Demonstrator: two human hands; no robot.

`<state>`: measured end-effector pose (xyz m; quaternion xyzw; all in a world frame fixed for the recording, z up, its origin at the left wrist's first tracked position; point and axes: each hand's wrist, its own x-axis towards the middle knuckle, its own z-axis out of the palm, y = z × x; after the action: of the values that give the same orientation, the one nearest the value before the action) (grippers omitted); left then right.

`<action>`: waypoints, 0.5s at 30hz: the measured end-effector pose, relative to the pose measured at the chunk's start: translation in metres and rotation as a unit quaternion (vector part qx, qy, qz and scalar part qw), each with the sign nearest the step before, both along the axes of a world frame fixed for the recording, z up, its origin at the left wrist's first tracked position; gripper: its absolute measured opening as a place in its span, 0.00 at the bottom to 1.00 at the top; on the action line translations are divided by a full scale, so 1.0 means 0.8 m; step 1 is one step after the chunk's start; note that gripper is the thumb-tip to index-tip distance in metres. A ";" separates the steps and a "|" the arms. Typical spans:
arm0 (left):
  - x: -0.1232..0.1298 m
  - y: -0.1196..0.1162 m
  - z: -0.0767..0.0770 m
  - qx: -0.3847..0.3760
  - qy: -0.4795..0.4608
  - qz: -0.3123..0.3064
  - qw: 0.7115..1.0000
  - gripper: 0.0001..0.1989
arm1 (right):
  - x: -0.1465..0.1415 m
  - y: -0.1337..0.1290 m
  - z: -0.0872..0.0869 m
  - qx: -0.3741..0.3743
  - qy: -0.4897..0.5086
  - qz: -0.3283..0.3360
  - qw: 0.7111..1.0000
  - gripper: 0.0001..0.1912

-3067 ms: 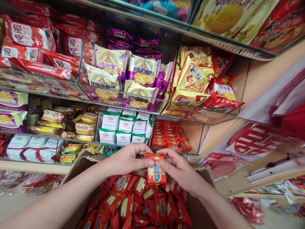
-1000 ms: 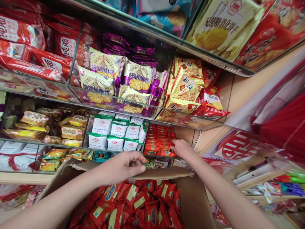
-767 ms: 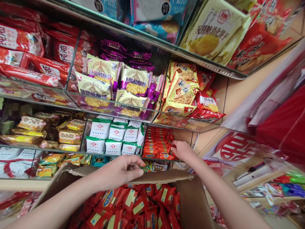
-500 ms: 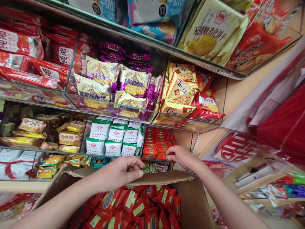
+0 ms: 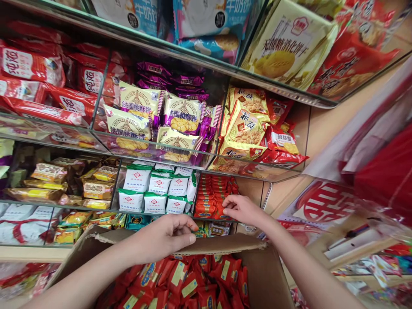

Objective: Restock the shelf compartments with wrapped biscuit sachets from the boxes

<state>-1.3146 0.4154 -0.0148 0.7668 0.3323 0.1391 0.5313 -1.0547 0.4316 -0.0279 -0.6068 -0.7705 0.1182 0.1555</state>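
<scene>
My right hand (image 5: 241, 209) reaches into the lower shelf compartment, its fingers bent and pinched at the end of a red snack packet (image 5: 220, 211) in the front row. Behind and beside it, red packets (image 5: 206, 198) of the same kind stand in stacked rows. My left hand (image 5: 175, 231) hovers over the far flap of a cardboard box (image 5: 225, 243), fingers loosely curled, thumb apart, nothing visible in it. Loose red packets (image 5: 189, 279) fill the box below my forearms.
White-and-green packets (image 5: 156, 203) fill the compartment left of the red ones. Above, a clear shelf front (image 5: 154, 150) holds cream-and-purple biscuit packs (image 5: 183, 112) and yellow packs (image 5: 246, 124). Red and white plastic bags (image 5: 383, 171) hang at the right.
The view has shifted slightly, so the shelves sit a little lower and to the right. Both hands keep nearly the same pose, the right still at the red packets.
</scene>
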 end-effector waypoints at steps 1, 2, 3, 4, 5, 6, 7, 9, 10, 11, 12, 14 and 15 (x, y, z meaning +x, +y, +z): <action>0.000 0.000 0.000 0.002 0.000 0.000 1.000 0.15 | -0.002 0.000 0.000 0.001 0.004 0.012 1.000 0.07; 0.000 0.000 -0.001 0.005 0.000 0.000 1.000 0.16 | -0.004 0.002 0.000 0.010 -0.004 0.023 1.000 0.07; 0.000 0.000 -0.001 0.007 0.002 0.001 1.000 0.16 | -0.006 0.004 0.000 0.026 -0.020 0.030 0.999 0.07; 0.001 0.001 -0.001 0.008 0.003 0.002 1.000 0.15 | -0.007 0.006 -0.001 0.042 -0.037 0.035 0.998 0.06; 0.001 0.001 -0.001 0.007 0.004 0.002 1.000 0.15 | -0.009 0.009 -0.002 0.053 -0.051 0.040 0.997 0.07; 0.001 0.001 -0.001 0.007 0.002 0.002 1.000 0.15 | -0.010 0.011 -0.004 0.057 -0.059 0.048 0.996 0.07; 0.001 0.001 -0.002 0.006 -0.001 0.003 1.000 0.15 | -0.011 0.013 -0.005 0.056 -0.062 0.056 0.995 0.07; 0.001 0.001 -0.003 0.002 -0.007 0.004 1.000 0.15 | -0.012 0.014 -0.009 0.055 -0.062 0.069 0.994 0.08; 0.001 0.001 -0.003 0.002 -0.010 0.004 1.000 0.16 | -0.012 0.014 -0.010 0.057 -0.063 0.072 0.994 0.08; 0.001 0.001 -0.004 0.003 -0.010 0.004 1.000 0.16 | -0.012 0.013 -0.010 0.058 -0.066 0.071 0.994 0.08; 0.001 0.000 -0.004 0.005 -0.011 0.003 1.000 0.16 | -0.012 0.011 -0.011 0.058 -0.069 0.069 0.993 0.09; 0.001 0.000 -0.004 0.009 -0.011 0.002 1.000 0.16 | -0.013 0.008 -0.011 0.057 -0.077 0.061 0.994 0.09; 0.000 0.000 -0.005 0.011 -0.012 0.002 1.000 0.16 | -0.014 0.007 -0.011 0.059 -0.084 0.055 0.993 0.09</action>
<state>-1.3142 0.4157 -0.0184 0.7701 0.3257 0.1525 0.5268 -1.0655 0.4372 -0.0365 -0.5608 -0.8188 0.0295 0.1192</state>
